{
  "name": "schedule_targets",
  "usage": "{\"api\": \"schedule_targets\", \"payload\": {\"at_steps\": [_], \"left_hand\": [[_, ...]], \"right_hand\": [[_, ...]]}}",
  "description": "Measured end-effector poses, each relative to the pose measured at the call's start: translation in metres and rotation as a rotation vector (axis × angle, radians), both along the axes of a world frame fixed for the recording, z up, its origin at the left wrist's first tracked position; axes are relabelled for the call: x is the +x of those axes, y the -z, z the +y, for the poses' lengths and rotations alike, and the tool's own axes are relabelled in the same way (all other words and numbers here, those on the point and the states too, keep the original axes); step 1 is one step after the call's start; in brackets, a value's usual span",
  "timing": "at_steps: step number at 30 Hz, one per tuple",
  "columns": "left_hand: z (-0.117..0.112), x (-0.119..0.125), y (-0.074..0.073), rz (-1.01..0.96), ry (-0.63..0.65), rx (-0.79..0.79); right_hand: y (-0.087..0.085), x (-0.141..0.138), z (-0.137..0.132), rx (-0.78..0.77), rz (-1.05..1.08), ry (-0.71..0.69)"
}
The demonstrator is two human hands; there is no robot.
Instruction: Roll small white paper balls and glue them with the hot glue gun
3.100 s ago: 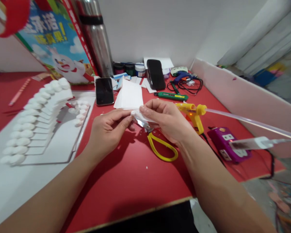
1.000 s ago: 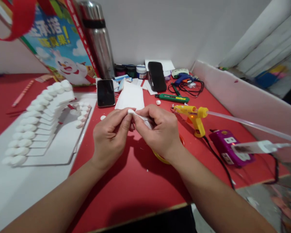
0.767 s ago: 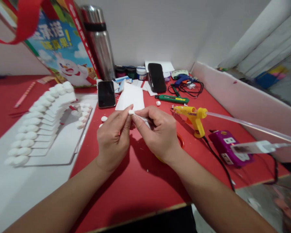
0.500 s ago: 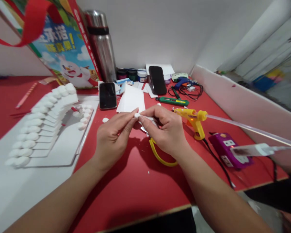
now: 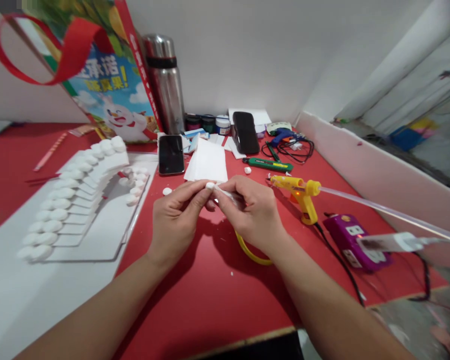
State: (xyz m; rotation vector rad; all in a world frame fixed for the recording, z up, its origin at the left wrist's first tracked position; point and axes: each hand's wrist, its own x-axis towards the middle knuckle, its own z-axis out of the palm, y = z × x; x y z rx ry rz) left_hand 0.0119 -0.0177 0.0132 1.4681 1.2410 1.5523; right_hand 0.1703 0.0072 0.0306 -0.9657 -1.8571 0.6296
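Observation:
Over the red table (image 5: 210,295), my left hand (image 5: 176,220) and my right hand (image 5: 253,212) meet fingertip to fingertip. Both pinch a small white foam strip (image 5: 221,192); a rounded white tip (image 5: 209,185) shows between my left thumb and forefinger. The rest of the strip lies hidden inside my right fingers. Yellow-handled scissors (image 5: 249,250) lie on the table under my right hand, mostly covered by it.
A white foam model with rows of rounded tips (image 5: 75,195) stands left on a white board. A yellow glue gun (image 5: 300,192), purple power strip (image 5: 350,240), green cutter (image 5: 268,163), phone (image 5: 171,154), white sheets (image 5: 208,161), steel flask (image 5: 167,82) and bag (image 5: 108,95) surround the hands.
The hands stayed together on the white piece, working it between the fingertips. The view tilted up slightly, so everything sits lower in the picture; the scissors' yellow handle shows again below my right hand.

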Motion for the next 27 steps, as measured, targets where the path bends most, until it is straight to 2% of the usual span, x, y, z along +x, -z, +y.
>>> {"api": "schedule_targets", "payload": {"at_steps": [2,6,12,14,17,19,21,24,27], "left_hand": [[-0.001,0.0,0.002,0.015,-0.047,0.027],[-0.004,0.002,0.003,0.143,-0.14,0.189],[-0.004,0.002,0.006,0.268,-0.123,0.371],[-0.001,-0.001,0.005,0.222,-0.064,0.364],[0.004,-0.01,0.001,0.105,0.076,0.231],[0.008,-0.014,-0.001,0.094,0.16,0.154],[0.01,-0.017,-0.003,0.127,0.2,0.148],[0.009,-0.016,-0.003,0.214,0.155,0.178],[0.008,-0.015,-0.003,0.261,0.071,0.158]], "right_hand": [[0.001,-0.002,-0.003,0.013,-0.013,-0.006],[0.002,-0.006,-0.007,0.04,0.005,-0.005],[0.001,-0.004,-0.008,0.072,0.018,0.04],[0.0,-0.001,-0.006,0.087,0.015,0.024],[-0.002,0.005,-0.002,0.112,-0.003,-0.038],[-0.002,0.007,0.001,0.116,-0.031,-0.078],[-0.001,0.009,0.003,0.101,-0.053,-0.099],[0.0,0.007,0.004,0.025,-0.039,-0.082],[-0.001,0.006,0.005,-0.16,0.024,-0.083]]}}
